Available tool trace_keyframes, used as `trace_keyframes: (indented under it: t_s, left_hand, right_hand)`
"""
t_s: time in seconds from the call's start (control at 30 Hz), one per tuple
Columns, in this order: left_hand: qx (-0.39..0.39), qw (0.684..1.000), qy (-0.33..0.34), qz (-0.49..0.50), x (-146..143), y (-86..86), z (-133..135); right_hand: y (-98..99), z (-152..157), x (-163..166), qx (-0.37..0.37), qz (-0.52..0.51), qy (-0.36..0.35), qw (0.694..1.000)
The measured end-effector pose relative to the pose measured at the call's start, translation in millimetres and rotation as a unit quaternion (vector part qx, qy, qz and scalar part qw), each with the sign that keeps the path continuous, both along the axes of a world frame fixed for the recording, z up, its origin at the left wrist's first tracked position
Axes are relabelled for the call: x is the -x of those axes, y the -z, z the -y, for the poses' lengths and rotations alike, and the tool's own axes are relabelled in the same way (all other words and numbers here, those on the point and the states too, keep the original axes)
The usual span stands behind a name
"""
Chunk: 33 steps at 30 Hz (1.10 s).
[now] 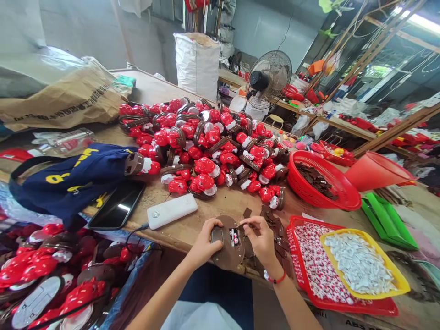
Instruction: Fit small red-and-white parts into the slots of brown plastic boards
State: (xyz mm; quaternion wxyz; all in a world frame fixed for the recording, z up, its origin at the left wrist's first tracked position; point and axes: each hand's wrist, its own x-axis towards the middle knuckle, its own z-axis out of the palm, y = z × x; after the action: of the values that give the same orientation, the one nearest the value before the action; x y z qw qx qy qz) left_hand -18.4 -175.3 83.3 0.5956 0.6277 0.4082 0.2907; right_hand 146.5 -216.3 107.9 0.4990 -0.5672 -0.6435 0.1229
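Note:
My left hand [205, 244] grips the left edge of a round brown plastic toy base [228, 249] at the table's front edge, underside up. An open slot in the base shows small red-and-white parts. My right hand [260, 238] pinches a small brown cover piece [242, 225] over the base's upper right. Loose brown cover pieces [275, 229] lie just right of my right hand. A big heap of red mushroom toys [206, 142] with brown bases fills the table beyond.
A red round basket [321, 181] holds brown pieces. A red tray [316, 266] holds small red-and-white parts, with a yellow tray [364, 263] of white parts on top. White power bank [172, 211], black phone [117, 206] and navy cloth [72, 176] lie left. More toys [44, 270] sit below left. A fan [268, 78] stands behind.

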Motion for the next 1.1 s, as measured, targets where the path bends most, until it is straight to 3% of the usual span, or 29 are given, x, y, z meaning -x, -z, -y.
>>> trace_keyframes:
  t_s: [0.13,0.3,0.5,0.77,0.97,1.1]
  left_hand:
    - [-0.026,1.0,0.007,0.001,-2,-1.2,0]
    - [-0.045,0.999,0.019,0.007,-5,-3.8,2]
    - [-0.04,0.999,0.019,0.015,-6,-5.2,2]
    - [-0.032,0.999,0.021,0.003,-7,-5.0,6]
    - [-0.035,0.999,0.038,0.003,-6,-6.5,10]
    - [-0.04,0.998,0.043,-0.003,-8,-7.0,12]
  right_hand:
    - [6.4,3,1,-0.03,0.053,-0.071,0.996]
    - [10.5,8,0,-0.052,0.083,-0.105,0.99]
    - [18.6,17,-2,0.026,0.071,-0.112,0.991]
    - [29.0,31,2,0.078,0.048,-0.119,0.989]
    - [17.9,31,0,0.219,-0.013,-0.073,0.973]
    - [15.5,28,-12,0.286,-0.079,-0.1,0.95]
